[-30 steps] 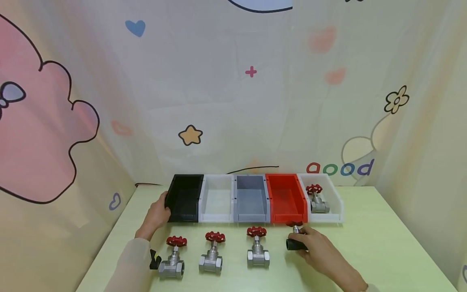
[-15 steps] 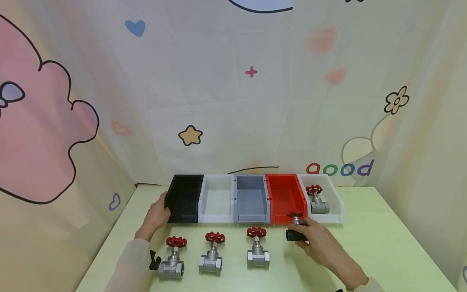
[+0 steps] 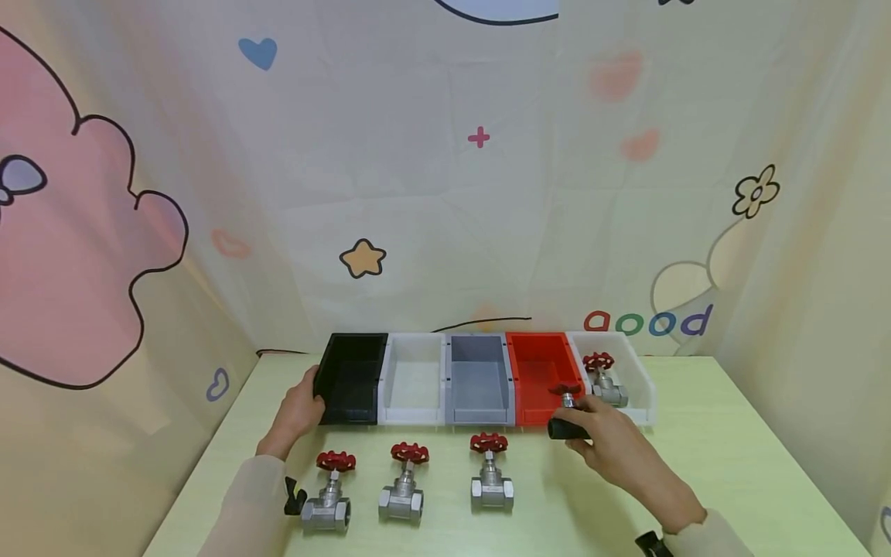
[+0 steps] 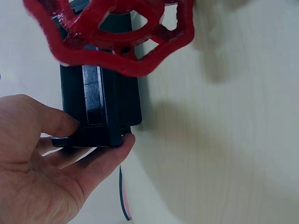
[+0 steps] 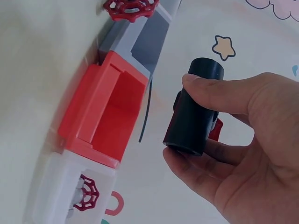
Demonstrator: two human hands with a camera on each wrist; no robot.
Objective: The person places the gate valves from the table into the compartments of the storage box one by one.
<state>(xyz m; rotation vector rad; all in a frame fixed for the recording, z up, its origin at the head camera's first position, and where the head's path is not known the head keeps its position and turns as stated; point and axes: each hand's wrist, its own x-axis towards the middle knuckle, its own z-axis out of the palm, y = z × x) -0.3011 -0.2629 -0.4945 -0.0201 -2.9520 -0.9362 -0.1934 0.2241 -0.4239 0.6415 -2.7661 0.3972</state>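
**Q:** Nearest the camera, what's there?

**A:** Three steel valves (image 3: 401, 486) with red handwheels, in a row low in the frame on the pale green table (image 3: 731, 464). My right hand (image 3: 607, 445) is lifted just above it, lower right of centre.

**Q:** Holding anything?

**A:** Yes. Thumb and fingers wrapped round a black valve (image 3: 565, 427), red handwheel on top. Its barrel lies crosswise, left to right, open end sticking out left of my fist. The red bin (image 3: 539, 363) sits directly behind it, close.

**Q:** The other hand?

**A:** My left hand (image 3: 301, 408) grips the near corner of the black bin (image 3: 351, 375), far left of the row. The right is nearer the red bin.

**Q:** Further back?

**A:** A white bin (image 3: 643, 387) holding a valve, then a cartoon-printed curtain (image 3: 445, 193).
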